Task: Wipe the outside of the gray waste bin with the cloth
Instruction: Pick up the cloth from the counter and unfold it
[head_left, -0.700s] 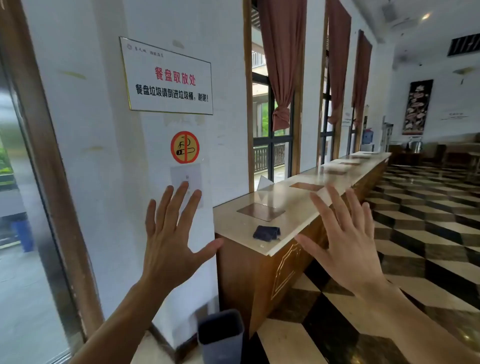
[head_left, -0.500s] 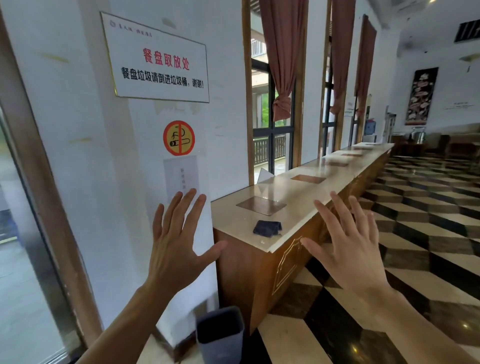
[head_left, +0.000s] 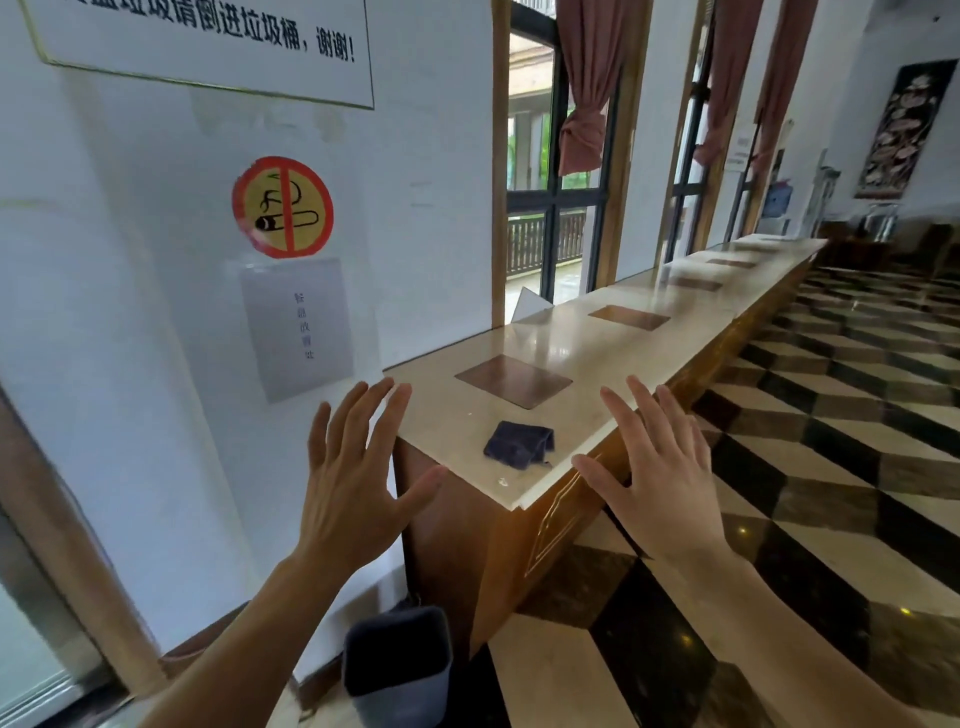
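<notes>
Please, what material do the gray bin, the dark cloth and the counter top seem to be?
Gray bin: likely plastic, matte, with smooth thin walls. Dark cloth: soft fabric, perhaps terry, crumpled in folds. Counter top: polished stone, maybe marble, cream and glossy with reflections.

I have one view only, from the head, looking forward and slightly down along the counter (head_left: 613, 338) that runs far right. Wall (head_left: 130, 260) close on the left, bin (head_left: 397, 670) nearest, at the bottom edge.
</notes>
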